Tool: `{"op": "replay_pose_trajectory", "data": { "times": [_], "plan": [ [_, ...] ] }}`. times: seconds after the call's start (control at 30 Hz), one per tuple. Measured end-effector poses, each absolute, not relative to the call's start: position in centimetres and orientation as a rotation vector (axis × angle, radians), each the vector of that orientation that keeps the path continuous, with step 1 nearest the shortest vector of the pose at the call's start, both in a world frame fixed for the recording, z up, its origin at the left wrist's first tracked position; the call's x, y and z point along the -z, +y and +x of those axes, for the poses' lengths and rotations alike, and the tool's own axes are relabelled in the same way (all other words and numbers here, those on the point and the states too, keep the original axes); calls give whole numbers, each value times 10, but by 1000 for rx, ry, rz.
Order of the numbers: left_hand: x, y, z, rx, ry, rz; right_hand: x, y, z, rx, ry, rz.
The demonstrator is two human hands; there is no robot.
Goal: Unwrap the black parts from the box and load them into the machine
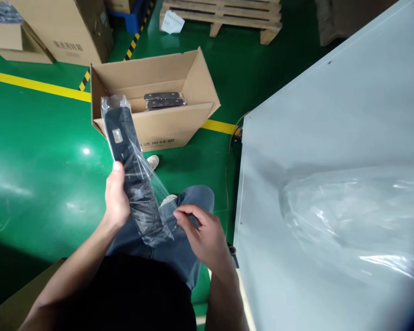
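Fingers of my left hand [116,198] wrap closed around a long black panel [131,170] sleeved in a clear plastic bag [152,193], holding it tilted above my knee. My right hand [203,234] is half curled, fingertips pinching the loose lower edge of the bag. Ahead on the green floor [37,151], an open cardboard box [158,105] holds more bagged panels [163,100].
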State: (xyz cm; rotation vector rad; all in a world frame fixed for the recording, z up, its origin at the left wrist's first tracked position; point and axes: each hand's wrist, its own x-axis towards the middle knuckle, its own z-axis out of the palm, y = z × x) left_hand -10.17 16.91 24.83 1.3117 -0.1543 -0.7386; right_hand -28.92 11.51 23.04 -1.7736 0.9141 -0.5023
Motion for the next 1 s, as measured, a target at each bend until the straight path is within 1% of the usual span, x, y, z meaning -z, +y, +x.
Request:
{"op": "replay_pose_trajectory", "data": {
  "times": [0.1, 0.2, 0.37, 0.5, 0.57, 0.67, 0.87, 1.0],
  "plan": [
    [-258, 165, -90, 931, -12, 1165, -243, 100, -294, 383, 803, -1694],
    [-256, 163, -86, 1029, 62, 1114, -242, 93, -292, 329, 748, -1624],
    [-246, 160, -90, 885, -24, 1138, -224, 104, -288, 502, 909, -1457],
    [-240, 159, -96, 766, -64, 1160, -215, 118, -289, 403, 902, -1452],
    [-237, 159, -98, 771, -47, 1167, -214, 120, -292, 377, 921, -1430],
    [-235, 159, -96, 804, -26, 1152, -213, 121, -299, 422, 958, -1398],
    [-244, 158, -89, 908, 93, 1042, -203, 126, -310, 549, 850, -1373],
    [-241, 158, -92, 959, 124, 1061, -195, 114, -324, 513, 805, -1479]
  ]
}}
